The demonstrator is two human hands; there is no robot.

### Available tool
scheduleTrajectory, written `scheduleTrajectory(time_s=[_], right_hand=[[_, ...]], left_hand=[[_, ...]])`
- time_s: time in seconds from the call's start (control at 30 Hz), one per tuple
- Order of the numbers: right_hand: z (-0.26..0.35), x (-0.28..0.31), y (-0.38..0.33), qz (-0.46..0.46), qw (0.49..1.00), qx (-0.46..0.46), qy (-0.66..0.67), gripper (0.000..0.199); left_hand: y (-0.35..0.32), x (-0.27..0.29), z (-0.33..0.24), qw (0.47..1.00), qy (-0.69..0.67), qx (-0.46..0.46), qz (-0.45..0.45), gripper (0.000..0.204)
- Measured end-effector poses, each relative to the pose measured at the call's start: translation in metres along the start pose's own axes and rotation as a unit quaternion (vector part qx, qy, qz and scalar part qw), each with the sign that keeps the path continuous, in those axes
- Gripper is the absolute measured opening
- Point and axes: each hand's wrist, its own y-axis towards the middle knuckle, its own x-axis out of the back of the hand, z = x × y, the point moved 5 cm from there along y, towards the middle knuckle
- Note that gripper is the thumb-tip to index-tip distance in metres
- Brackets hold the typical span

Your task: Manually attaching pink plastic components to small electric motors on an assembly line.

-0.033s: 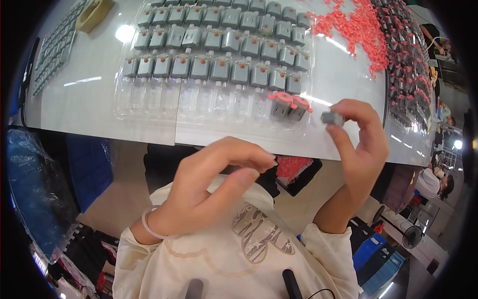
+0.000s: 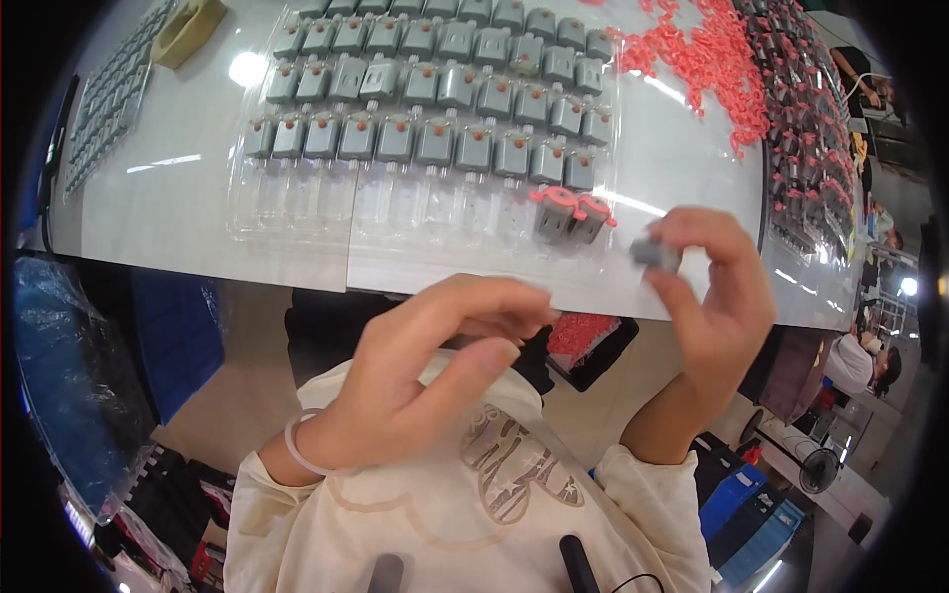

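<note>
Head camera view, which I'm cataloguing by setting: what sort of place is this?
Probably a small-parts assembly workshop: grey motor-like parts stand in rows in a clear tray, beside a heap of loose pink-red pieces.

Clear plastic tray (image 2: 405, 203) set mid glossy white tabletop (image 2: 178, 212), boxy grey units (image 2: 435, 141) rowed in far part.
Two pink-capped grey units (image 2: 557, 217) seated in nr row, R end; grey piece (image 2: 648, 254) held in R hand (image 2: 730, 296), R of tray; pink plastic clips (image 2: 717, 54) heaped far R, btwn tray & pink-topped dark unit rows (image 2: 806, 138); more grey rows (image 2: 111, 104) laid far L.
</note>
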Motion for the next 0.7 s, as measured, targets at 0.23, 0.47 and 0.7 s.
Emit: scheduleTrajectory(time_s=[0.23, 0.47, 0.7], right_hand=[[0.046, -0.03, 0.02, 0.216, 0.938, 0.256, 0.087, 0.015], [-0.017, 0.012, 0.111, 0.082, 0.988, 0.098, -0.081, 0.021], [-0.041, -0.013, 0.193, 0.078, 0.958, 0.178, -0.212, 0.019]], left_hand=[[-0.002, -0.009, 0.017, 0.94, -0.284, 0.154, 0.109, 0.033], [-0.005, 0.014, 0.009, 0.957, -0.25, 0.147, 0.018, 0.045], [-0.012, 0.028, 0.01, 0.959, -0.28, 0.042, 0.004, 0.031]])
